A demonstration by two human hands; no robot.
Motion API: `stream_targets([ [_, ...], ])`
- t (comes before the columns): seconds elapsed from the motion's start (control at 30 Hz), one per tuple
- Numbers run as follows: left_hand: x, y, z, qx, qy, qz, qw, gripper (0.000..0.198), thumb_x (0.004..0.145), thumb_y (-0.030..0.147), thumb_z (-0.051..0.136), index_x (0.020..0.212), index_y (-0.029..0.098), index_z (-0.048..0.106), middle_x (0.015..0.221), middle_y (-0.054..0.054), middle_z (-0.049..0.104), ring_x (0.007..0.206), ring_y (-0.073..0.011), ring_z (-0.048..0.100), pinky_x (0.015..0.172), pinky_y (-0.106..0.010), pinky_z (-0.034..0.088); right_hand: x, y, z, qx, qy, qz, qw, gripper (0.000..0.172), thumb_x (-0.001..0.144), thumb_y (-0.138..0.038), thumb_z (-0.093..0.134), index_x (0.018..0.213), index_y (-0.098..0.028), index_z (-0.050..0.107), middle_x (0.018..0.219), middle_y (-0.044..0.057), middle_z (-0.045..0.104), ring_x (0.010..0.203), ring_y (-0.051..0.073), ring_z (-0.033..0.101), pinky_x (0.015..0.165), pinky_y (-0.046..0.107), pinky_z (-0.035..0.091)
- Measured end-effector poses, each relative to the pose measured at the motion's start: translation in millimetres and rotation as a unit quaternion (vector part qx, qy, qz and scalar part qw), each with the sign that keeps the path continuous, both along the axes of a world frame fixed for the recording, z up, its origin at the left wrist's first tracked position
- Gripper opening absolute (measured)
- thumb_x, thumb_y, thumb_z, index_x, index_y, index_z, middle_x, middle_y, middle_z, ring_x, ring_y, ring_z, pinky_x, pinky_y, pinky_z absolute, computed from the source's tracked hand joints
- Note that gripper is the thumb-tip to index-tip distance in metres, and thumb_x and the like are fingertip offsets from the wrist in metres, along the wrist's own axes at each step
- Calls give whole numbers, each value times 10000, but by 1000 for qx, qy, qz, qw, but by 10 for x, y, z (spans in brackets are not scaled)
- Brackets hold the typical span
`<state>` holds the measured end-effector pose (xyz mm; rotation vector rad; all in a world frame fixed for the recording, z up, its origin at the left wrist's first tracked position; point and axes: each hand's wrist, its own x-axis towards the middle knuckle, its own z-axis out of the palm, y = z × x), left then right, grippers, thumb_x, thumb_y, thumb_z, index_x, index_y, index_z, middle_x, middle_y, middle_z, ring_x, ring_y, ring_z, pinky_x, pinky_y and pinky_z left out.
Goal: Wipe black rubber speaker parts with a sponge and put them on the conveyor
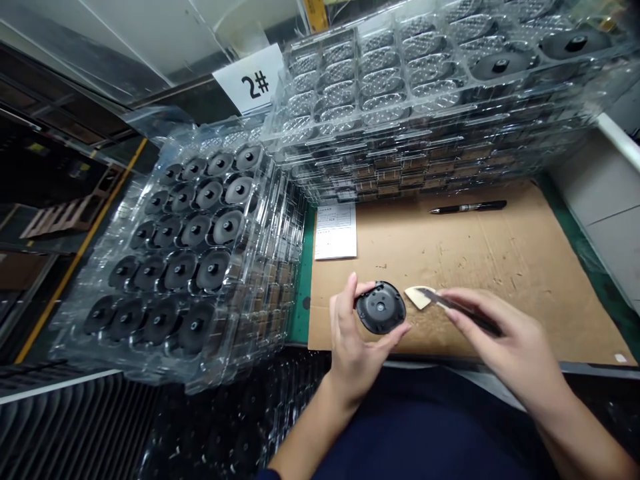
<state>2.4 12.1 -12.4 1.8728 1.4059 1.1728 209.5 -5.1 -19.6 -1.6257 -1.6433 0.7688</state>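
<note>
My left hand [353,340] grips a round black plastic cover [381,308] by its edge, between thumb and fingers. The cover's inner side, with a small boss at its middle, faces up toward me. In my right hand [505,333] is a slim dark-handled knife [473,313], its tip pointing left toward the cover. At that tip is a cream wedge-shaped piece [419,297]; whether it is held or lies on the board, I cannot tell. A gap separates the wedge from the cover.
Brown cardboard [480,260] covers the green bench. On it lie a black pen [469,207] and a printed slip [335,231]. Stacked clear trays [250,267] with black round parts stand left; more trays [380,143] line the back beside a "2#" sign [253,79].
</note>
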Motion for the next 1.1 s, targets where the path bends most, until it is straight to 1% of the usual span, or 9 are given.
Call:
stream_targets([
  [0.1,-8,29,16,20,15,38,999,1003,624,187,784,1420,241,177,1160,-122,525,1066,-253,523,949,-433,437,-135,-30,307,32,-5,64,997,250,846,-222,570,1086,-287,596,1038,-12,643,959,143,591,818,263,461],
  [0.17,-15,45,19,41,27,48,998,1004,619,185,788,1419,241,184,1161,-122,525,1059,-250,524,951,-431,435,-182,-27,393,51,-24,72,996,277,843,-186,569,1104,-277,589,1024,-3,645,938,147,587,812,275,454],
  [0.33,-39,56,0,80,54,59,994,1025,602,181,798,1422,235,185,1159,-123,528,1050,-248,521,944,-425,436,-223,-20,389,64,-55,83,993,308,837,-168,572,1126,-276,579,1003,6,643,889,151,587,789,288,453],
  [0.67,-65,64,-4,101,85,68,989,1024,604,216,800,1423,239,187,1155,-119,543,1034,-246,519,915,-415,445,-256,-19,369,71,-82,82,991,292,843,-174,561,1117,-271,584,955,9,651,853,152,599,772,287,463],
  [0.83,-64,67,-32,103,85,70,989,1030,594,228,808,1422,250,195,1149,-116,551,1032,-247,519,914,-416,443,-221,-65,460,30,-27,173,984,263,856,-199,541,1100,-278,598,952,7,658,850,144,613,744,262,485],
  [0.9,-61,64,-40,93,72,71,990,1031,594,226,808,1421,252,193,1162,-118,544,1044,-248,522,930,-420,436,-159,-49,448,24,-21,133,991,246,854,-227,547,1086,-282,608,988,6,657,894,154,613,771,270,483],
  [1.0,-67,70,-19,71,49,72,994,1022,600,234,804,1418,239,192,1169,-122,542,1063,-253,521,947,-423,419,22,27,284,35,-68,3,997,214,847,-292,559,1049,-295,629,1022,1,655,936,181,612,809,301,466],
  [1.07,-76,85,14,12,36,48,998,903,606,282,798,1361,209,308,1137,-119,564,1044,-255,526,927,-403,421,210,78,80,37,-110,-44,992,201,842,-326,560,1023,-305,644,1009,7,658,908,192,623,783,309,464],
  [1.1,-78,95,31,-49,35,18,998,739,636,323,774,1272,192,422,1079,-107,592,996,-244,544,889,-376,436,321,97,-40,37,-130,-59,989,202,839,-337,562,1021,-312,647,1000,16,660,889,197,628,755,311,464],
])
